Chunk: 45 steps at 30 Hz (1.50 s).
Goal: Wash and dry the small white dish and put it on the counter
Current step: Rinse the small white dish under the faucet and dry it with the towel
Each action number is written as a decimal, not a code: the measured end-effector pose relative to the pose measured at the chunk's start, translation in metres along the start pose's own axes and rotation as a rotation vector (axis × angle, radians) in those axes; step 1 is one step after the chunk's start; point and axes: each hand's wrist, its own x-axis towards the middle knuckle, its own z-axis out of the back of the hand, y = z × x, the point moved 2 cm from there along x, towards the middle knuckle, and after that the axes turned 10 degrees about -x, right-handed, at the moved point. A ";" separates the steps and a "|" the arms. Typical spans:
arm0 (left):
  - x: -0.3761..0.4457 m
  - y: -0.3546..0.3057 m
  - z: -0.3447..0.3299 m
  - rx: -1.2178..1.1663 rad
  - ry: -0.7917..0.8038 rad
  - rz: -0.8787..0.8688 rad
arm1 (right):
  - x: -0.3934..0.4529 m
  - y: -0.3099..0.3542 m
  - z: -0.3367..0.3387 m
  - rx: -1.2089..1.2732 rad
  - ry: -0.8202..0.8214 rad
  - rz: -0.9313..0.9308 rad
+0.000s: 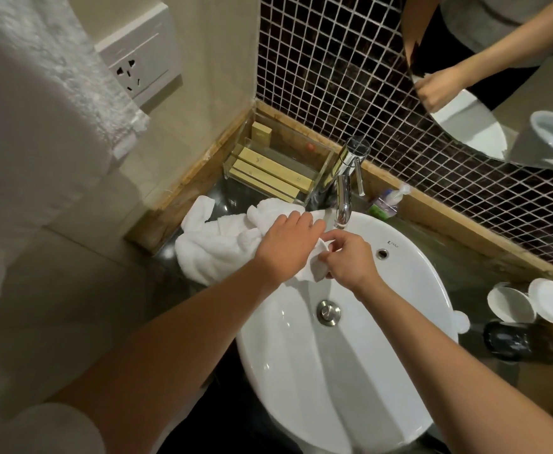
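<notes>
Both hands meet over the rear left rim of the sink (399, 290), below the tap (344, 204). The left hand (285, 247) presses the white towel (216, 247) around the small white dish (319, 267). The right hand (347, 260) pinches the dish's edge; the dish lies between the hands, mostly hidden.

Single head view, looking steeply down, close over sink (399, 322) and counter corner.

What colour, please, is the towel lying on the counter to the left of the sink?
The towel is plain white, seen in the head view.
</notes>
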 end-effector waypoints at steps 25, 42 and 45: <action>-0.016 -0.022 -0.008 -0.396 0.035 -0.001 | 0.001 -0.016 0.007 0.355 0.129 -0.234; 0.015 -0.015 0.001 -0.325 0.001 0.039 | 0.005 -0.025 0.010 0.290 0.106 -0.235; 0.015 -0.010 0.004 -0.243 0.057 -0.008 | 0.006 -0.022 0.009 0.268 0.098 -0.228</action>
